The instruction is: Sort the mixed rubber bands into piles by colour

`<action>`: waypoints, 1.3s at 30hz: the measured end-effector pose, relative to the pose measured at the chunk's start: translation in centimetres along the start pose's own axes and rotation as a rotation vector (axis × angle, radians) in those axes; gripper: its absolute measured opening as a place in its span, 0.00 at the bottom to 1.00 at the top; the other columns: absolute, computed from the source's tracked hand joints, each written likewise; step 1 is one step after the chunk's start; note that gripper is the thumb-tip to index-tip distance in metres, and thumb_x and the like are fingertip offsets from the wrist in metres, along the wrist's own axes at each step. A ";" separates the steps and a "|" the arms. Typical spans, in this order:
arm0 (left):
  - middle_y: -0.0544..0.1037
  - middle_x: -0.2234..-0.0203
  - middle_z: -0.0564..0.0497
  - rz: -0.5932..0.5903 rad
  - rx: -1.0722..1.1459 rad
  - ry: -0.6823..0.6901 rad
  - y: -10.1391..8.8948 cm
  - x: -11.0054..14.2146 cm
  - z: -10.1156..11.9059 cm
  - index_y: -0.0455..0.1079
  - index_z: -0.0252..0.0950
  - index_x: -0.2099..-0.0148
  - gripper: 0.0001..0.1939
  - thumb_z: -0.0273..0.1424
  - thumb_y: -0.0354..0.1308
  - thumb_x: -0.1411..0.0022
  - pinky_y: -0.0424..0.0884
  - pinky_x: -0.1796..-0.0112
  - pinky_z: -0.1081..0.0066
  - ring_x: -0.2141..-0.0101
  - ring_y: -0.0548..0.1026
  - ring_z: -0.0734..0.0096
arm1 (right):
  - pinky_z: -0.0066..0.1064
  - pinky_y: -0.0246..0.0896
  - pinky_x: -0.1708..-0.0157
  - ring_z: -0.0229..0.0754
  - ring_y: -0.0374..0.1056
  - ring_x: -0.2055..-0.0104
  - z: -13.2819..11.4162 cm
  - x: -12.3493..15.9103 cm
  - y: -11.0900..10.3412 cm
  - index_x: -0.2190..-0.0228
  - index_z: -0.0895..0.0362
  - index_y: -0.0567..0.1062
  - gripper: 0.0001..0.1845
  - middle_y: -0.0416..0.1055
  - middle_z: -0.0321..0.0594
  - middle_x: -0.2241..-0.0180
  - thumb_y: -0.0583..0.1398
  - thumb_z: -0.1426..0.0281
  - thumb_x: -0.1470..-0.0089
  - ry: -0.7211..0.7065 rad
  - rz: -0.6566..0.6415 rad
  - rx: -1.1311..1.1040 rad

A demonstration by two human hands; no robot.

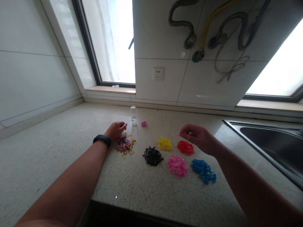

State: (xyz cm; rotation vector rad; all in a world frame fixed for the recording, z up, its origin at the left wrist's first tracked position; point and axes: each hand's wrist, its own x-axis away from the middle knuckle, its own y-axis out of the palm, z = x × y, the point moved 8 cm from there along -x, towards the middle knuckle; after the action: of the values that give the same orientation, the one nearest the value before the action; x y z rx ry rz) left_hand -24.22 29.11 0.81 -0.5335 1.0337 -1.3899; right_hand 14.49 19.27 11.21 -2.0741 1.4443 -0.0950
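Note:
My left hand [116, 130], with a dark band on its wrist, rests on the counter at the far edge of a pile of mixed-colour small rubber bands [126, 144]. Its fingers are curled together, and whatever they may hold is hidden. Above the pile of red rubber bands [186, 147], my right hand [197, 136] pinches a small reddish rubber band [179, 135] between thumb and finger. Sorted by colour nearby lie yellow rubber bands [165, 144], black rubber bands [153, 156], pink rubber bands [177, 166] and blue rubber bands [204, 171].
A clear jar [133, 115] stands upside down behind my left hand, beside a small pink object [144, 123]. To the right a steel sink [255, 138] is set into the speckled counter [132, 189]. The tiled wall holds a socket [158, 73] and hoses [209, 25].

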 end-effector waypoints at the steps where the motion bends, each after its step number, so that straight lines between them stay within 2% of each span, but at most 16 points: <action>1: 0.72 0.50 0.44 -0.001 -0.004 -0.003 0.0 0.0 0.0 0.68 0.33 0.45 0.17 0.37 0.56 0.32 0.74 0.55 0.57 0.54 0.74 0.60 | 0.26 0.56 0.77 0.33 0.59 0.75 0.6 0.7 -0.7 0.68 0.57 0.75 0.13 0.67 0.35 0.74 0.64 0.59 0.46 0.010 0.045 -0.025; 4: 0.72 0.50 0.44 -0.006 -0.013 -0.011 -0.1 0.2 0.0 0.68 0.33 0.45 0.17 0.37 0.56 0.32 0.74 0.56 0.57 0.55 0.74 0.60 | 0.26 0.57 0.76 0.34 0.61 0.74 1.9 2.2 -1.3 0.70 0.56 0.75 0.13 0.68 0.35 0.75 0.65 0.59 0.48 0.041 0.090 -0.073; 7: 0.72 0.51 0.44 -0.011 -0.020 -0.015 -0.2 0.3 0.1 0.68 0.33 0.45 0.17 0.37 0.56 0.32 0.74 0.56 0.57 0.55 0.74 0.60 | 0.27 0.60 0.75 0.36 0.63 0.73 2.2 2.8 0.1 0.69 0.57 0.75 0.14 0.69 0.37 0.74 0.65 0.59 0.48 0.066 0.013 -0.141; 12: 0.73 0.51 0.45 -0.017 -0.030 -0.021 -0.3 0.4 0.1 0.68 0.33 0.46 0.17 0.37 0.56 0.32 0.74 0.56 0.58 0.55 0.74 0.60 | 0.26 0.57 0.75 0.33 0.59 0.75 1.1 3.3 3.0 0.69 0.59 0.75 0.15 0.66 0.34 0.76 0.65 0.58 0.47 0.061 -0.130 -0.251; 15: 0.73 0.52 0.45 -0.021 -0.041 -0.028 -0.2 0.4 0.1 0.68 0.33 0.46 0.17 0.38 0.56 0.32 0.74 0.56 0.58 0.55 0.74 0.60 | 0.25 0.54 0.75 0.32 0.57 0.74 0.2 3.5 3.7 0.70 0.59 0.75 0.14 0.65 0.33 0.75 0.65 0.60 0.46 0.013 -0.172 -0.281; 23: 0.74 0.55 0.46 -0.021 -0.064 -0.025 -0.4 0.5 0.2 0.70 0.32 0.48 0.16 0.38 0.56 0.32 0.75 0.59 0.60 0.58 0.75 0.63 | 0.24 0.54 0.76 0.31 0.59 0.75 -1.2 3.9 2.7 0.70 0.59 0.76 0.14 0.70 0.36 0.74 0.64 0.60 0.45 -0.066 -0.158 -0.375; 29: 0.75 0.65 0.50 -0.004 -0.070 -0.016 -0.5 0.5 0.2 0.71 0.31 0.57 0.16 0.41 0.54 0.31 0.74 0.64 0.66 0.67 0.75 0.69 | 0.24 0.56 0.75 0.31 0.60 0.75 -1.8 4.0 2.7 0.71 0.59 0.77 0.14 0.72 0.37 0.73 0.64 0.60 0.44 -0.087 -0.167 -0.394; 34: 0.70 0.78 0.55 0.026 -0.060 0.000 -1.0 0.7 0.9 0.70 0.33 0.67 0.21 0.46 0.51 0.32 0.66 0.70 0.70 0.76 0.69 0.73 | 0.25 0.58 0.73 0.33 0.62 0.72 -2.4 4.2 2.5 0.72 0.58 0.77 0.13 0.71 0.36 0.74 0.65 0.60 0.45 -0.124 -0.173 -0.433; 39: 0.70 0.82 0.53 0.057 -0.040 0.006 -1.4 0.8 1.4 0.71 0.36 0.72 0.23 0.48 0.47 0.37 0.60 0.72 0.70 0.76 0.67 0.69 | 0.27 0.62 0.71 0.34 0.65 0.70 -2.6 4.3 2.2 0.71 0.58 0.79 0.11 0.73 0.38 0.73 0.66 0.62 0.45 -0.151 -0.172 -0.446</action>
State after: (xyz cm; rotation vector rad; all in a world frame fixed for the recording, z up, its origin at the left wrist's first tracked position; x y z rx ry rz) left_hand -23.87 27.78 2.43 -0.5263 1.0757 -1.3236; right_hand 13.38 13.89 10.99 -2.4981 1.2768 0.3387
